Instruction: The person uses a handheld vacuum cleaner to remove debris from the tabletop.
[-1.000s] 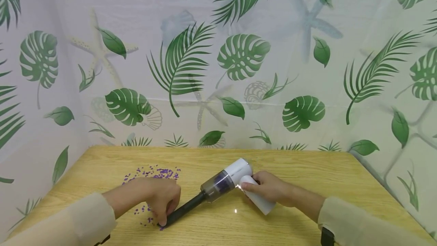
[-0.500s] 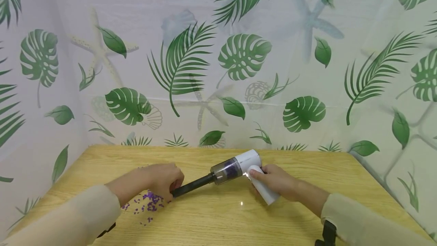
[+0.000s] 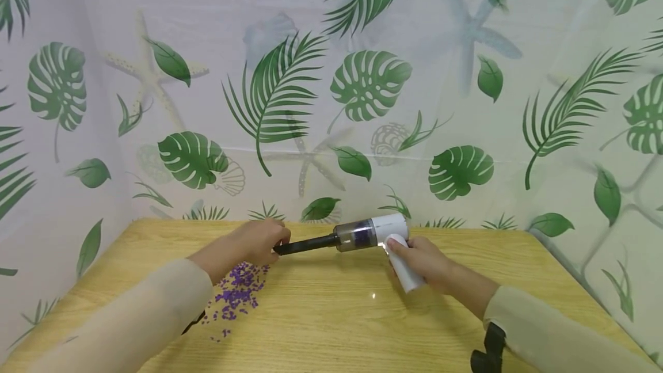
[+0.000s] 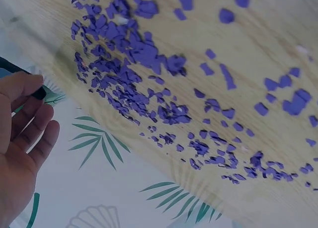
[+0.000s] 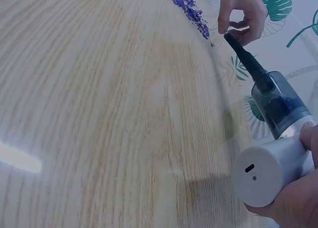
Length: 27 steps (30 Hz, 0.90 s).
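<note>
A white handheld vacuum cleaner (image 3: 391,228) is held above the table, with a smoky see-through dust cup (image 3: 357,236) and a long black nozzle (image 3: 308,244). Purple bits show inside the cup. My right hand (image 3: 427,262) grips the white handle. At the far end, my left hand (image 3: 260,240) pinches the nozzle's tip between thumb and fingers; the left wrist view shows the thumb (image 4: 22,84) against that tip. Many small purple scraps (image 3: 240,289) lie scattered on the table below and in front of the left hand, some hidden by the left forearm.
The light wood table (image 3: 352,321) ends at a back edge close to the nozzle. Behind it hangs a leaf-patterned sheet (image 3: 414,102). A black strap (image 3: 494,341) sits at the right sleeve.
Both hands have moved the vacuum away toward the table's back edge; its nozzle tip has swung far back and somewhat right, uncovering more purple scraps. Both holds stay the same.
</note>
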Each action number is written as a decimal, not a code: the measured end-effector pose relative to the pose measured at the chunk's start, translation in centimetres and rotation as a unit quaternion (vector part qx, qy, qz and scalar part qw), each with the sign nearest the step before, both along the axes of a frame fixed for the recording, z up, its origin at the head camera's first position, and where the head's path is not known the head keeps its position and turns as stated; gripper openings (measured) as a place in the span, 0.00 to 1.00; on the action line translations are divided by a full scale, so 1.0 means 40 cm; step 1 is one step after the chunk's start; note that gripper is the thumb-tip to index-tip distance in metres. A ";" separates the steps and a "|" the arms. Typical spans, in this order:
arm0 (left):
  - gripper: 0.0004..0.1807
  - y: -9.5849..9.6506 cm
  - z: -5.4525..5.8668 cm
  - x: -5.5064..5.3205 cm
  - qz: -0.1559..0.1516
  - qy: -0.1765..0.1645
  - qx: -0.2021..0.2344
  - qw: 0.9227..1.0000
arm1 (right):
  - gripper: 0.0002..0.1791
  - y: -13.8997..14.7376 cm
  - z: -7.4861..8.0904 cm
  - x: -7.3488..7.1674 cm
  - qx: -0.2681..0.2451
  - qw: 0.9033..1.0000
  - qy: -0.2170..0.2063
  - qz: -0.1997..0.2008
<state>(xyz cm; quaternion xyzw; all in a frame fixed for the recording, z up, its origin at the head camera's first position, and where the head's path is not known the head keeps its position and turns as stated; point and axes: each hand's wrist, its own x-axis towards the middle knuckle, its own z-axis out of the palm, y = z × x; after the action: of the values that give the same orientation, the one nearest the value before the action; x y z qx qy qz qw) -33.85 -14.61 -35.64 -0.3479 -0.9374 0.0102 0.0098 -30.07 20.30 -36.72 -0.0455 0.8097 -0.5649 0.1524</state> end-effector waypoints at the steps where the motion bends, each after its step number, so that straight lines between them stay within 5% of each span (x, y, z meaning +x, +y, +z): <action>1: 0.11 0.004 0.002 -0.006 0.006 -0.001 0.003 1.000 | 0.24 0.001 0.001 -0.002 -0.001 1.000 -0.001 -0.005; 11: 0.11 0.035 0.007 -0.057 0.035 -0.012 0.004 0.999 | 0.24 -0.003 0.001 -0.017 -0.017 0.999 0.000 -0.029; 20: 0.06 0.053 -0.018 -0.071 0.050 0.028 -0.030 0.998 | 0.24 -0.008 -0.007 -0.024 -0.024 0.999 -0.012 -0.038; 27: 0.10 0.059 -0.021 -0.082 0.066 0.011 -0.015 0.998 | 0.24 -0.011 -0.010 -0.032 -0.021 0.998 -0.010 -0.051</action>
<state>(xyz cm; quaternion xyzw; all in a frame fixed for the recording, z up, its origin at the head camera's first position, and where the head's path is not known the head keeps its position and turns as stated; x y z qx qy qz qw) -37.11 -12.25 -36.47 -0.2851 -0.9580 0.0291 0.0137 -31.34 19.86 -37.10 -0.0015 0.7973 -0.5894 0.1300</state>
